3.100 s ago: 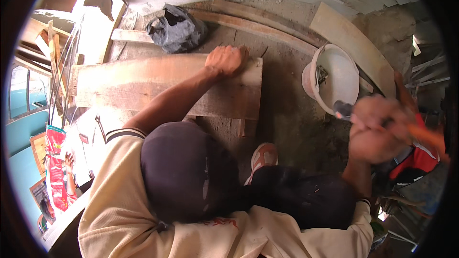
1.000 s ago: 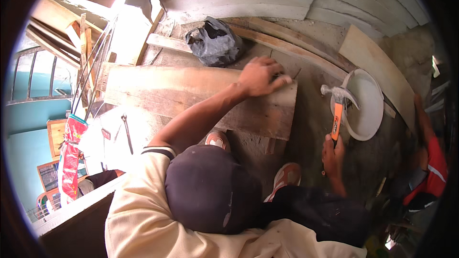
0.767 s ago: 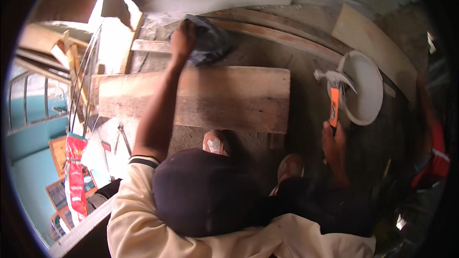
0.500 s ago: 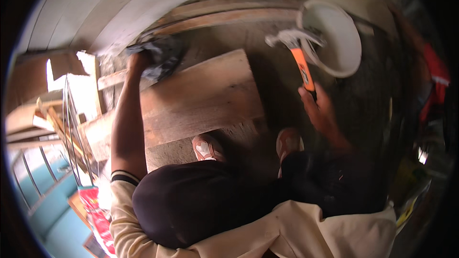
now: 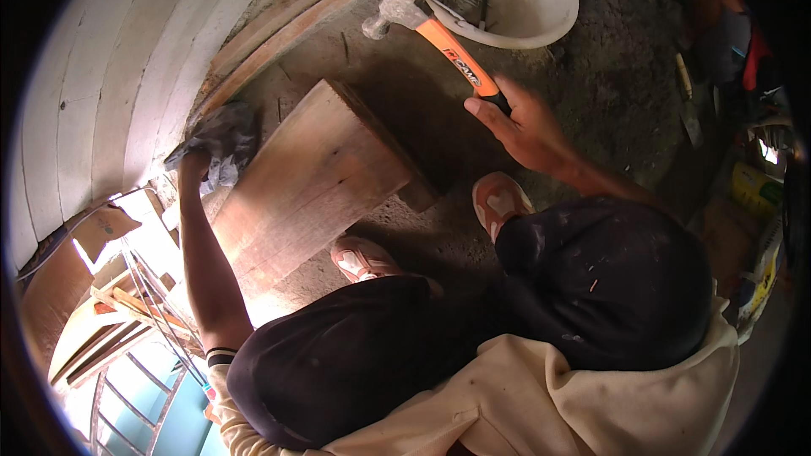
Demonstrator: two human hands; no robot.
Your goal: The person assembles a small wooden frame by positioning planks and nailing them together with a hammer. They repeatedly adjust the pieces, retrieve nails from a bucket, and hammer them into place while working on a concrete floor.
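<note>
My right hand [image 5: 525,125] is closed round the black grip of a claw hammer [image 5: 460,61] with an orange handle. The hammer is raised, its steel head up and to the left, overlapping the near rim of a white bucket [image 5: 541,13]. My left arm stretches forward past a wooden board [image 5: 308,165]. At its end my left hand [image 5: 194,165] grips a crumpled dark plastic bag [image 5: 232,137] beside the board's far-left edge. The bag hides most of the left fingers. The board lies in front of my feet, with another piece of wood under its right end.
White plank siding [image 5: 110,93] rises at the left, with a long timber [image 5: 296,29] along its foot. Thin wooden strips [image 5: 139,308] and a metal frame [image 5: 135,405] are at the lower left. Nails or similar metal pieces lie in the bucket. A yellow sack [image 5: 756,190] is at the right.
My view has turned, so the board and bucket appear shifted and tilted. The hammer stays in my right hand, now shown more slanted to the left. My left hand remains at the bag.
</note>
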